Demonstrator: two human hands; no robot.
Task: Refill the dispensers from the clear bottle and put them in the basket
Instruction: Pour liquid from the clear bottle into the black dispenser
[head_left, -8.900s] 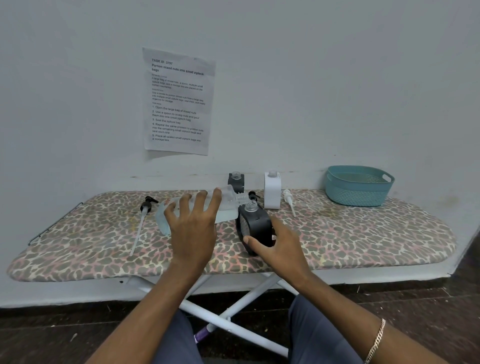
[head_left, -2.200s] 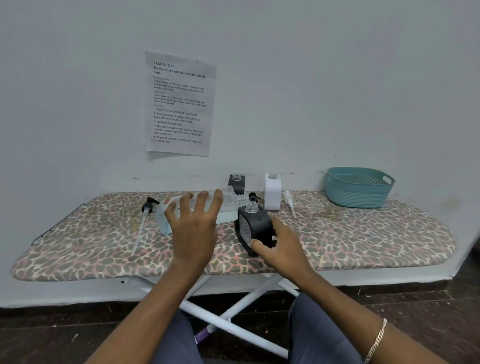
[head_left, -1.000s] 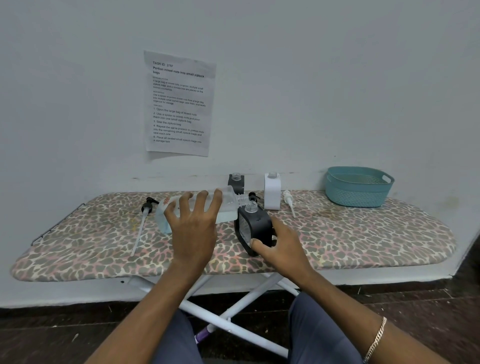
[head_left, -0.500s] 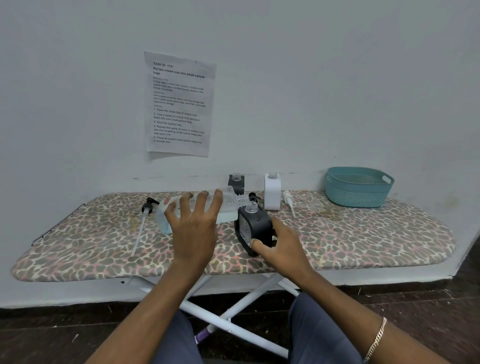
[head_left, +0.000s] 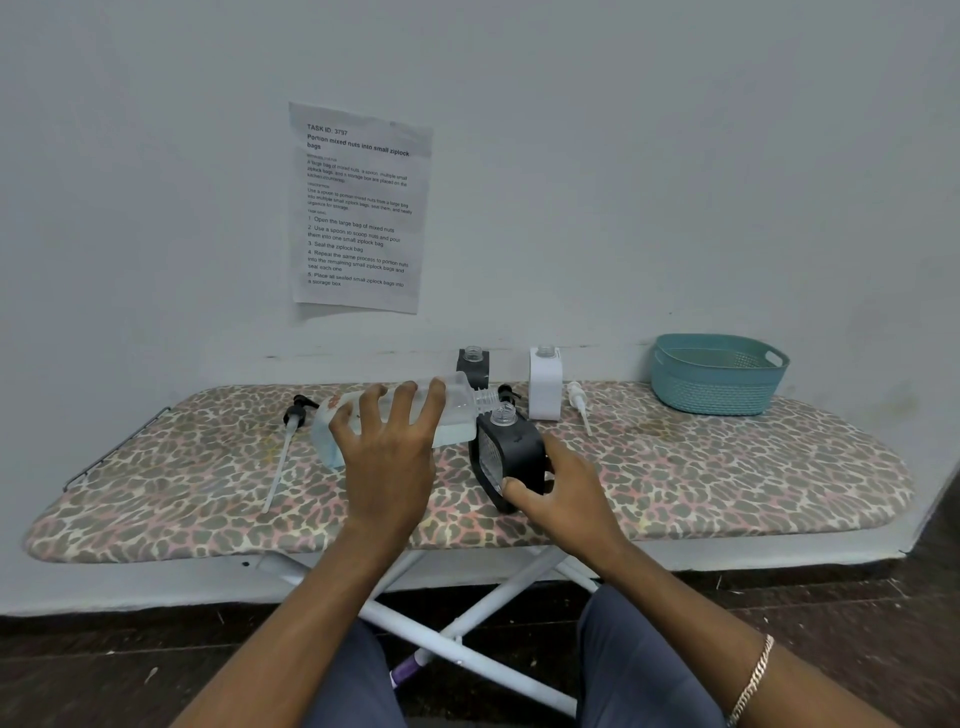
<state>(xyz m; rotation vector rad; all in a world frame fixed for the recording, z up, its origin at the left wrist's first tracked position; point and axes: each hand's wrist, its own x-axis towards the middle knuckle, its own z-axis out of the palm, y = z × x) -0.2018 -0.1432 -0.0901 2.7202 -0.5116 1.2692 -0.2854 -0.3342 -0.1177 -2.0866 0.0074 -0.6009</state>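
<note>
Head view, clear bottle tipped, black dispenser

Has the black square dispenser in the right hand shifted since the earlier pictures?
No. The black square dispenser sits in the same spot just in front of the white plastic dispenser, tilted the same way.

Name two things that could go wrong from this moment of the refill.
The clear bottle, held nearly level by the left hand, aims at the black dispenser's narrow mouth; liquid may miss onto the ironing board. The dispenser leans in the right hand and could tip.
</note>
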